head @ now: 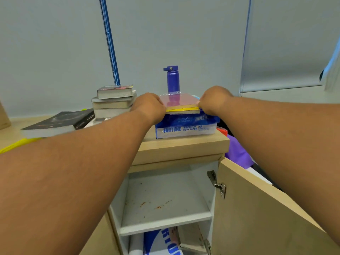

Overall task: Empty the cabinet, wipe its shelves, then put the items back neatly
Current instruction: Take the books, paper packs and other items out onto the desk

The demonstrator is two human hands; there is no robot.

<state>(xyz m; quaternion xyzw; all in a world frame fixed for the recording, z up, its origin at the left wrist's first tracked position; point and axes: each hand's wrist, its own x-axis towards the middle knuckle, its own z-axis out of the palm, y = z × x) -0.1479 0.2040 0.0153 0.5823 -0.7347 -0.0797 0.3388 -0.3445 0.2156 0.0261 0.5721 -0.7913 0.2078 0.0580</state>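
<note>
- Cabinet [180,150]: its door [257,208] stands swung open on your right.
- Upper shelf [174,190]: white board, marked with brown specks [158,207] toward the front.
- Lower compartment: a blue-and-white wrapped ream [158,243] sits under the shelf, with a clipboard [191,238] leaning beside it on the right. The rest is cut off by the frame.
- Cabinet top: a pack of copy paper [185,129] lies flat near the front edge. A coloured-paper pack [178,102], pink on top with a yellow layer beneath and in clear wrap, lies on it.
- Your left hand [149,105]: fingers curled over the left edge of the coloured-paper pack, gripping it.
- Your right hand [215,100]: fingers bent, pinching the pack's right edge.
- A blue bottle [173,80] stands upright just behind the coloured-paper pack.
- To the left: a stack of books [114,102], and a dark book [58,122] lying flat beside it.
</note>
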